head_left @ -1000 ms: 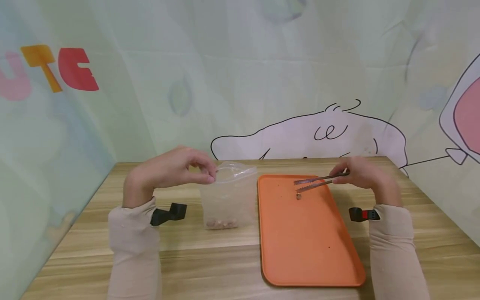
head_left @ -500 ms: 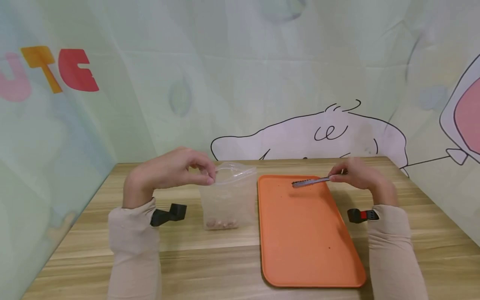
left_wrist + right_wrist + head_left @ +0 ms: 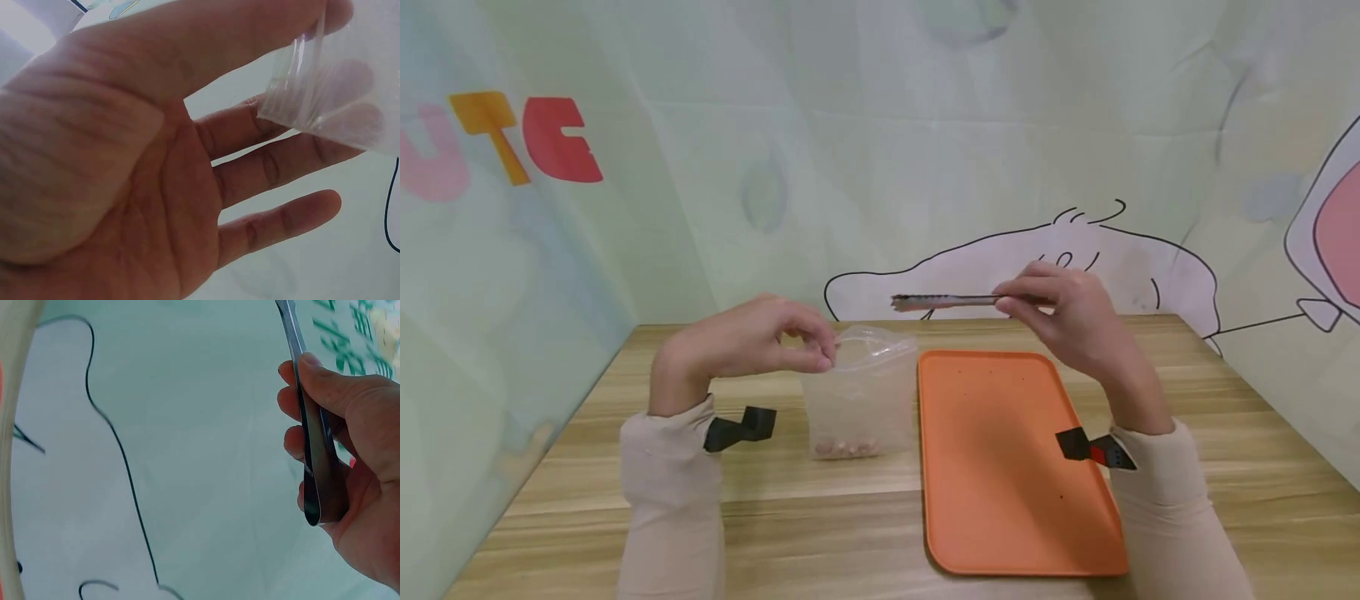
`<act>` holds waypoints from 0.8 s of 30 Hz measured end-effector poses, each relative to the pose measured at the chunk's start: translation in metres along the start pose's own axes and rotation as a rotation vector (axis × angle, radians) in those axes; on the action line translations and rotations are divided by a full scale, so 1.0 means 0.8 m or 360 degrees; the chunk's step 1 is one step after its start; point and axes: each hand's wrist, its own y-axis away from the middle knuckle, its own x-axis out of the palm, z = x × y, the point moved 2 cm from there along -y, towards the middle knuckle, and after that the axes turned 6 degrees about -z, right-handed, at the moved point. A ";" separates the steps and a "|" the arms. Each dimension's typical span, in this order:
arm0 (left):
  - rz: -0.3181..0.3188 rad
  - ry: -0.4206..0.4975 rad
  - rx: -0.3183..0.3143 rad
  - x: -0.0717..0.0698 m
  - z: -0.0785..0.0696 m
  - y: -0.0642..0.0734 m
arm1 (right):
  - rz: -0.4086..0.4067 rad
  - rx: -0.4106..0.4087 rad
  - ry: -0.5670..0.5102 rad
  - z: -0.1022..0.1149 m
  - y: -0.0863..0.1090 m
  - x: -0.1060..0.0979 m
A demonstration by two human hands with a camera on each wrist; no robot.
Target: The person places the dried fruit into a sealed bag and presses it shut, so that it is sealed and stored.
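My left hand (image 3: 760, 337) pinches the top edge of a clear zip bag (image 3: 867, 404), which stands upright with its mouth spread. Several small pinkish-brown pieces (image 3: 846, 448) lie along the bag's bottom. In the left wrist view, the bag's zip edge (image 3: 306, 81) sits at the thumb tip, and the other fingers extend behind the film. My right hand (image 3: 1071, 312) grips metal tongs (image 3: 943, 301) between thumb and fingers, raised above the tray's far end. The tongs' arms are pressed together, and their toothed tips hang above the bag's mouth. What sits between the tips is too small to tell.
An orange tray (image 3: 992, 525) with a few dark specks lies on the wooden table (image 3: 805, 542), just right of the bag. A printed cloth backdrop (image 3: 880, 167) rises behind the table. Each wrist wears a black camera mount (image 3: 741, 427).
The tongs closed over the small round piece on the tray, then my right hand lifted them up and left to above the bag. That piece is gone from the tray. My left hand stays put.
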 end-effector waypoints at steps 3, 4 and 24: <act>0.0005 0.0009 0.0008 -0.001 -0.001 0.001 | 0.0070 -0.0075 -0.0006 0.019 -0.005 0.015; 0.0007 0.0012 0.0010 -0.001 -0.001 0.001 | 0.0081 -0.0085 -0.0005 0.022 -0.006 0.018; 0.0029 -0.0001 0.0003 -0.002 0.005 0.002 | 0.0668 0.0572 0.0045 -0.081 0.041 -0.022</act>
